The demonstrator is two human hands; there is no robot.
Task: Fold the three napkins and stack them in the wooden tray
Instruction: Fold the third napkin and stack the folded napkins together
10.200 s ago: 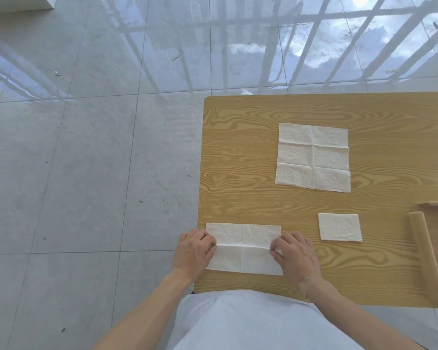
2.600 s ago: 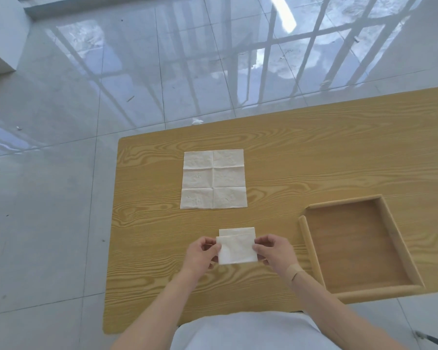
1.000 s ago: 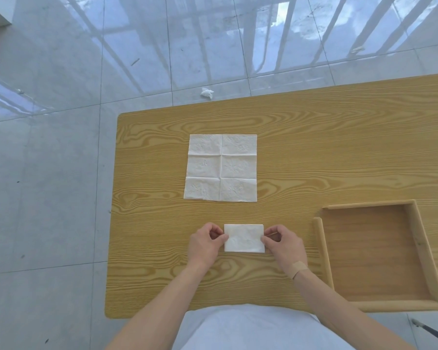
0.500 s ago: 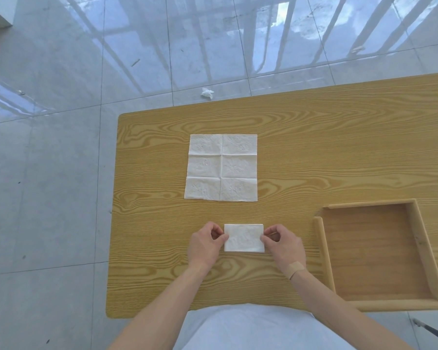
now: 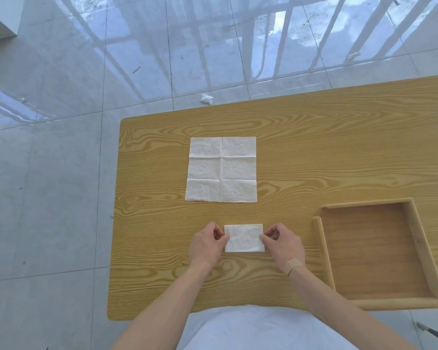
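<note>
At the far left lies a pale tiled floor [image 5: 48,173], glossy with window reflections, and a small white scrap [image 5: 206,98] sits on it just beyond the far edge of the wooden surface [image 5: 326,147]. Toward the left half of that surface an unfolded napkin [image 5: 221,169] lies flat, its crease lines marking six panels, well apart from everything else. Nearer the person, the left hand [image 5: 208,245] pinches the left edge of a small folded napkin [image 5: 244,238], fingers curled with the thumb tip on the paper. The pad rests flat on the surface; whether it is one napkin or two laid together cannot be told from here. The right hand [image 5: 282,245], with a plaster at the wrist, pinches the right edge the same way, fingers curled in. Further right stands the wooden tray [image 5: 323,248], near the pad but not touching it, and nothing lies inside. The step in hand looks like squaring up the folded pad before it goes into the tray. The next move probably calls for lifting it by both edges without letting the layers slide or open, carrying it right over the tray's low wall and laying it flat on the floor of the tray. The open napkin has yet to be folded.
</note>
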